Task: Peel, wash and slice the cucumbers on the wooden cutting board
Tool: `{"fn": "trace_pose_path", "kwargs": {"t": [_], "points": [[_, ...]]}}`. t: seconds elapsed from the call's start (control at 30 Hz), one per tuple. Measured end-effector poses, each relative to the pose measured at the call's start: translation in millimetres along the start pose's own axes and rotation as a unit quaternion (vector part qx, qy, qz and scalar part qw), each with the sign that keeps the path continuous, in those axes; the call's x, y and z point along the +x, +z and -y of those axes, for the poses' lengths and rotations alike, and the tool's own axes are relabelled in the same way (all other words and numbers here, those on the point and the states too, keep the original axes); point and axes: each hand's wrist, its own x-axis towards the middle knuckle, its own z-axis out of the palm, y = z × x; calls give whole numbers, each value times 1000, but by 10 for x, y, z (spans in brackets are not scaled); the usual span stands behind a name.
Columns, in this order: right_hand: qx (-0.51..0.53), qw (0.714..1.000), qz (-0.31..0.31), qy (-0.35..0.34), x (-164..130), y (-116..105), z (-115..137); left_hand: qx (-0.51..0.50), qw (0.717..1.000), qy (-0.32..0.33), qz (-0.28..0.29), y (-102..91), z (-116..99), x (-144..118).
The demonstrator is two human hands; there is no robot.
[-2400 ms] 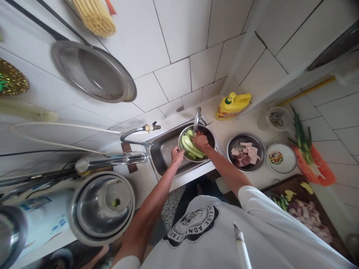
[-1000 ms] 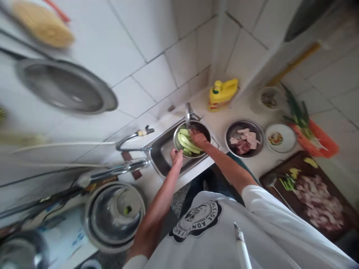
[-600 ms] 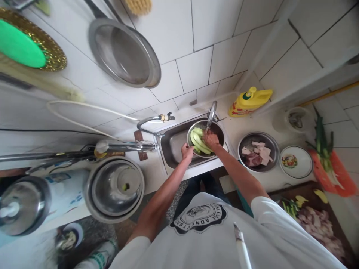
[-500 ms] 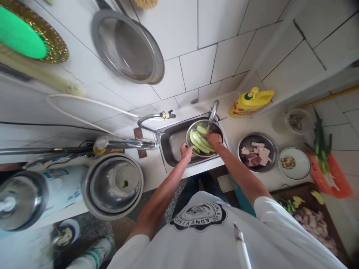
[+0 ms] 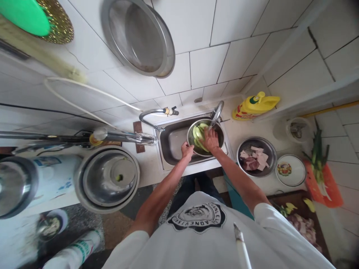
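The right hand [image 5: 211, 139] is inside the bowl, its back to the camera and its fingers nearly straight and slightly spread, pointing away from the body. It is not curled round anything that shows; whether the fingertips pinch a piece I cannot tell. The left hand [image 5: 186, 149] is bent at the bowl's near-left edge, thumb and fingers closed on the rim.

The green slices [image 5: 198, 135] lie in the bowl, directly to the left of the right hand, against its thumb side and seemingly partly under it. Their long axis runs from the far left toward the near right, so it crosses the line of the right forearm at a slant. The right hand is the nearer one; the left hand is also close, but the bowl's wall stands between it and the slices.

The bowl [image 5: 221, 135] sits in the right part of the sink [image 5: 174, 141]. Above it curves the tap [image 5: 218, 112], its mouth just over the right fingertips.

Farther right, on the table [image 5: 232, 132], stand a yellow bottle [image 5: 255, 106], a basin [image 5: 272, 150] of meat [image 5: 255, 158] and a plate [image 5: 297, 172].
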Motion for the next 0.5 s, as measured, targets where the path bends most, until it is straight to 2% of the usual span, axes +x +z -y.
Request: {"fn": "trace_pose_path", "kwargs": {"t": [0.1,0.3,0.37,0.43,0.5], "points": [[-27,998,20,-60,-9,-16,65,23,1000,0,4,32,2,31],[10,996,84,7,45,-24,-144,69,997,-20,-25,8,108,98],[44,997,56,-28,49,64,-253,86,996,-15,-32,5,205,222],[98,992,-25,-75,31,166,-353,90,995,-17,-48,7,333,403],[190,976,-71,-86,-24,232,-436,82,995,-35,-51,8,479,585]]}}
